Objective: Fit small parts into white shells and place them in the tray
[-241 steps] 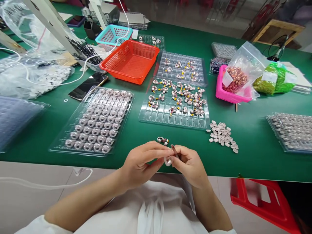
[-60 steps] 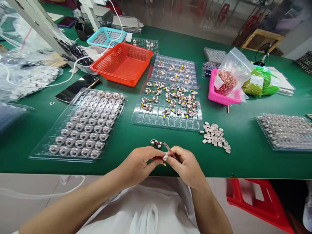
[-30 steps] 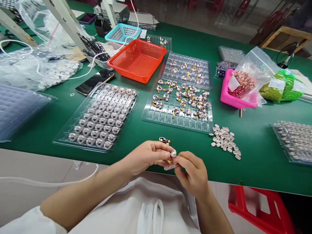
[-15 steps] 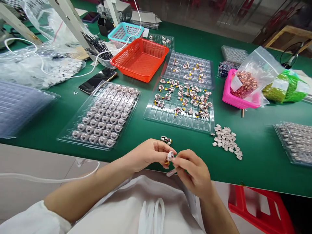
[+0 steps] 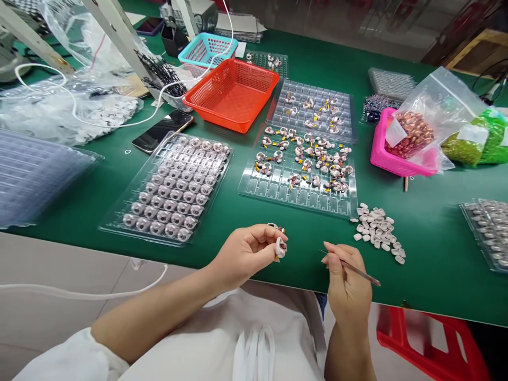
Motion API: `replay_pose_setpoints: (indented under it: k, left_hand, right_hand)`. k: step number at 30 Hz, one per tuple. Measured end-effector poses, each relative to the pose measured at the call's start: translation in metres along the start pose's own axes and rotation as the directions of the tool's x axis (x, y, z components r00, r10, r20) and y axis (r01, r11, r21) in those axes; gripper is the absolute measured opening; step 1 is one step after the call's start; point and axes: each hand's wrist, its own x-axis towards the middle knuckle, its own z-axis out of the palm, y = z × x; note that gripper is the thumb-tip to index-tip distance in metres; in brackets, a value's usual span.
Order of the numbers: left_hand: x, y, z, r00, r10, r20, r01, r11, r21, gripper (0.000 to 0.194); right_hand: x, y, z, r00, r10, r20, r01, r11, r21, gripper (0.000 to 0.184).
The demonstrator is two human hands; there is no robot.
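Note:
Between thumb and fingers, my left hand (image 5: pixel 248 254) pinches a small white earbud shell (image 5: pixel 280 247) with a dark and reddish inside. Another such piece with a yellow part (image 5: pixel 275 228) lies on the table just behind that hand, partly hidden. My right hand (image 5: pixel 349 275) is closed around a pair of tweezers (image 5: pixel 363 274), whose thin tip points left towards my left hand. A pile of small white caps (image 5: pixel 379 227) lies on the green table beyond my right hand. Ahead is a clear tray (image 5: pixel 270 193) holding many white pieces with yellow parts and wires.
To the left stands a clear tray of rounded silvery-white shells (image 5: pixel 163 215), with a phone (image 5: pixel 162 131) behind it. A red basket (image 5: pixel 238 119) and a blue basket (image 5: pixel 188 55) stand at the back. At right sit a pink basket (image 5: pixel 381 153) with a bag and another filled tray (image 5: pixel 486 227).
My right hand has moved away to the right with the tweezers, leaving the earbud shell. My left hand still holds the shell, its open side now more in view.

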Motion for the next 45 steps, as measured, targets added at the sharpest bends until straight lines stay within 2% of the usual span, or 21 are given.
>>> replay_pose_setpoints:
  k: [3,6,10,15,21,31,37,45]
  left_hand:
    - [-0.001,-0.003,0.0,0.998,0.067,-0.017,-0.065,0.995,0.08,0.013]
    - [-0.001,-0.004,0.001,0.993,0.113,-0.018,-0.11,0.987,0.115,0.013]
    - [-0.003,-0.002,0.003,0.987,0.155,-0.041,-0.146,0.976,0.159,0.012]
    - [-0.004,-0.003,0.003,0.98,0.193,-0.045,-0.178,0.959,0.218,0.012]
    - [-0.004,-0.002,0.003,0.979,0.202,-0.036,-0.187,0.949,0.253,0.012]
    - [-0.004,-0.005,0.002,0.98,0.199,-0.027,-0.186,0.949,0.256,0.013]
    - [-0.004,-0.003,0.002,0.984,0.177,-0.018,-0.169,0.96,0.222,0.014]
    - [-0.004,-0.004,0.002,0.982,0.186,-0.039,-0.177,0.969,0.174,0.012]
  right_hand:
    - [-0.005,-0.012,0.001,0.998,0.012,-0.056,0.001,0.971,0.238,0.021]
    - [-0.01,-0.026,0.007,0.996,-0.028,-0.089,0.067,0.877,0.477,0.022]
    - [-0.016,-0.036,0.017,0.994,-0.088,-0.068,0.111,0.802,0.587,0.026]
    - [-0.015,-0.037,0.024,0.992,-0.125,-0.01,0.107,0.808,0.58,0.028]
    - [-0.014,-0.036,0.026,0.991,-0.13,-0.003,0.111,0.832,0.543,0.026]
    - [-0.014,-0.039,0.029,0.99,-0.139,0.004,0.11,0.803,0.586,0.03]
    - [-0.009,-0.036,0.02,0.964,-0.258,0.062,0.185,0.821,0.54,0.034]
    - [-0.005,-0.035,0.02,0.968,-0.247,0.041,0.177,0.793,0.583,0.032]
